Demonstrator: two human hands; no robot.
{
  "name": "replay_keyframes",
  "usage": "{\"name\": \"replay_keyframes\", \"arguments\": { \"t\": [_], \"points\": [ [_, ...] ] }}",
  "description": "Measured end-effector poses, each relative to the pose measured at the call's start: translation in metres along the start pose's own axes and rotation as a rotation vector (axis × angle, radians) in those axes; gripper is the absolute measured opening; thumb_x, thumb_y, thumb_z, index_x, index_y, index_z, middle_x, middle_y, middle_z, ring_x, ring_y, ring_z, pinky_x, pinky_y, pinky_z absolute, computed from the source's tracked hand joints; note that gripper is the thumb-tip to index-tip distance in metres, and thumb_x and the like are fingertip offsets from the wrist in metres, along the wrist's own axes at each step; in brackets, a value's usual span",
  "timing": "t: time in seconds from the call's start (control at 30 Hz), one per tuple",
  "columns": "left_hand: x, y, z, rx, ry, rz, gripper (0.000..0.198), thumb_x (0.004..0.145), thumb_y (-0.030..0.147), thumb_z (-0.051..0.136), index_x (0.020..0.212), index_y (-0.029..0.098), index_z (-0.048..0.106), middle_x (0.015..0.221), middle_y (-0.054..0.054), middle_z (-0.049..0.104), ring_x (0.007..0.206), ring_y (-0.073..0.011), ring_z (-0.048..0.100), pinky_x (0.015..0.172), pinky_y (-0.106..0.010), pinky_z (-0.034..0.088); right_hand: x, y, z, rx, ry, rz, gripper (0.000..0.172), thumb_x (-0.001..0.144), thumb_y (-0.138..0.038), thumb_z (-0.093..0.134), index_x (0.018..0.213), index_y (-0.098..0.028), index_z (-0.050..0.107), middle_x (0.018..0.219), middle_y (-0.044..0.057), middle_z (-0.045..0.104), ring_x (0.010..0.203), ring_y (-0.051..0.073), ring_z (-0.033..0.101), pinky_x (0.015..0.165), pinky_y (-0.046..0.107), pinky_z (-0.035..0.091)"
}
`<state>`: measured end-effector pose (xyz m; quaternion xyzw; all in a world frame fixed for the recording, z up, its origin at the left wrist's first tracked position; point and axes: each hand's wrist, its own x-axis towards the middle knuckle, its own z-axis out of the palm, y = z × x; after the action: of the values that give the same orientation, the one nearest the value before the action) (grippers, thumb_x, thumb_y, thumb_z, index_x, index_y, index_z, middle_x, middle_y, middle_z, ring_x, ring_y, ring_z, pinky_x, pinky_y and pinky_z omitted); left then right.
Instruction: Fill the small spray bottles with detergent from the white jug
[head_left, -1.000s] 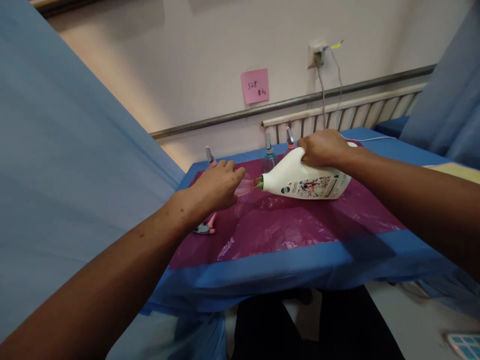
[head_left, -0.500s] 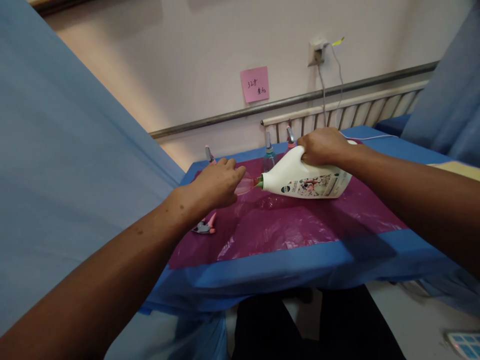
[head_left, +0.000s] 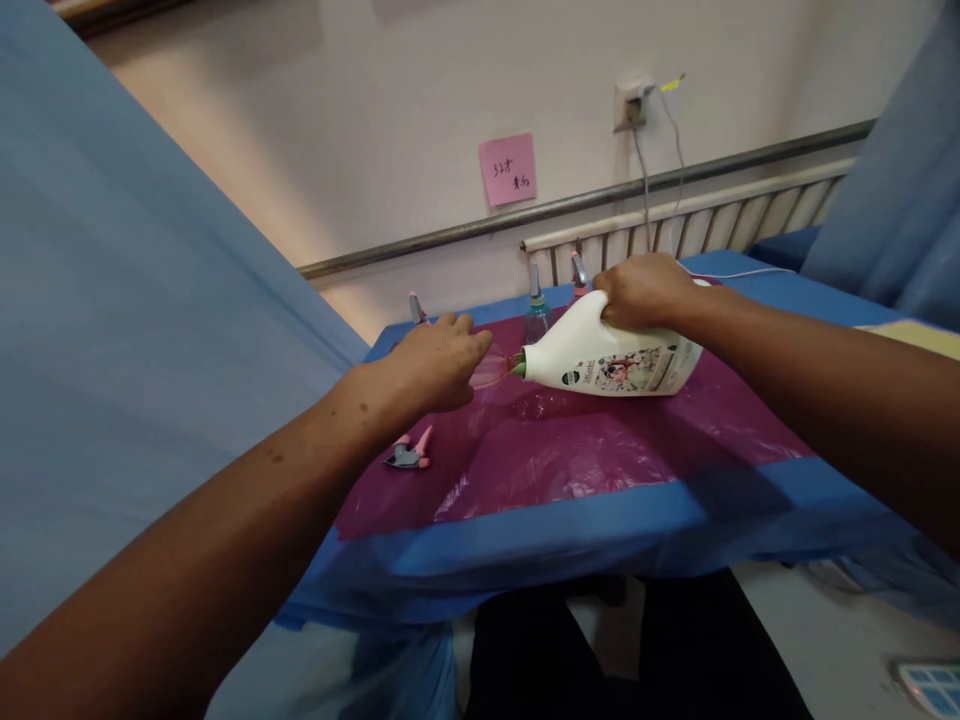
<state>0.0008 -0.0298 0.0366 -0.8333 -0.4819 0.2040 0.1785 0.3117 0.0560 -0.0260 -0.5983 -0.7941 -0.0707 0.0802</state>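
White bottle [head_left: 611, 358] is staying tipped (no real shift), right hand [head_left: 646, 290] clenching it, left hand [head_left: 435, 365] pinching the cup [head_left: 491, 368] at its spout.

Bottle [head_left: 611, 358]: white plastic, printed label, green spout; tipped almost horizontal, spout pointing left, gripped by right hand [head_left: 643, 290], low over purple sheet [head_left: 600, 450].
Cup [head_left: 491, 368]: small, translucent pink, at the spout, in left hand [head_left: 435, 365]; largely hidden, contents unclear.

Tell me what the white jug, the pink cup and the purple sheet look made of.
White jug: opaque plastic, smooth and slightly shiny, with a printed label. Pink cup: probably tinted plastic; light passes through. Purple sheet: thin glossy plastic film, judging by wrinkles and glare.
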Motion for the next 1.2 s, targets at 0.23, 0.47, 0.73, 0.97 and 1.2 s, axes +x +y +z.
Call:
{"name": "replay_keyframes", "arguments": {
  "t": [0.23, 0.47, 0.73, 0.97, 1.2],
  "points": [
    [0.002, -0.002, -0.001, 0.05, 0.006, 0.009, 0.058, 0.092, 0.019, 0.077, 0.149, 0.019, 0.07, 0.139, -0.019, 0.072, 0.126, -0.0371, 0.068, 0.099, -0.046, 0.059, -0.003, -0.004, -0.006, -0.066, -0.004, 0.016, 0.038, 0.098, -0.045, 0.069, 0.127, -0.029, 0.087, 0.108, 0.015, 0.085, 0.099, 0.037, 0.075, 0.079, 0.043, 0.048],
    [0.007, -0.006, -0.005, 0.045, 0.004, 0.026, 0.061, 0.091, 0.018, 0.077, 0.151, 0.018, 0.07, 0.138, -0.02, 0.071, 0.126, -0.0391, 0.067, 0.098, -0.047, 0.057, -0.002, -0.001, -0.005, -0.075, 0.002, 0.02, 0.039, 0.099, -0.043, 0.064, 0.128, -0.03, 0.086, 0.113, 0.015, 0.086, 0.1, 0.037, 0.075, 0.078, 0.044, 0.049],
    [0.014, -0.006, -0.01, 0.09, -0.006, 0.032, 0.061, 0.09, 0.018, 0.076, 0.151, 0.019, 0.069, 0.138, -0.02, 0.072, 0.126, -0.0378, 0.067, 0.091, -0.044, 0.056, 0.001, 0.004, -0.002, -0.077, 0.015, 0.011, 0.037, 0.098, -0.043, 0.066, 0.127, -0.031, 0.087, 0.111, 0.015, 0.086, 0.098, 0.037, 0.074, 0.076, 0.044, 0.049],
    [0.016, -0.005, -0.018, 0.055, -0.024, 0.016, 0.065, 0.09, 0.017, 0.077, 0.155, 0.019, 0.069, 0.144, -0.021, 0.071, 0.13, -0.0408, 0.065, 0.1, -0.05, 0.058, 0.001, 0.005, -0.005, -0.075, -0.006, 0.014, 0.04, 0.097, -0.039, 0.066, 0.129, -0.027, 0.086, 0.113, 0.017, 0.086, 0.101, 0.039, 0.076, 0.077, 0.044, 0.048],
    [0.019, -0.001, -0.026, 0.104, -0.034, 0.032, 0.06, 0.09, 0.015, 0.076, 0.149, 0.021, 0.073, 0.137, -0.018, 0.073, 0.123, -0.0376, 0.065, 0.097, -0.049, 0.058, 0.002, 0.007, -0.002, -0.06, 0.014, 0.02, 0.038, 0.097, -0.042, 0.068, 0.128, -0.031, 0.087, 0.112, 0.014, 0.086, 0.1, 0.036, 0.074, 0.077, 0.044, 0.049]
  ]
}}
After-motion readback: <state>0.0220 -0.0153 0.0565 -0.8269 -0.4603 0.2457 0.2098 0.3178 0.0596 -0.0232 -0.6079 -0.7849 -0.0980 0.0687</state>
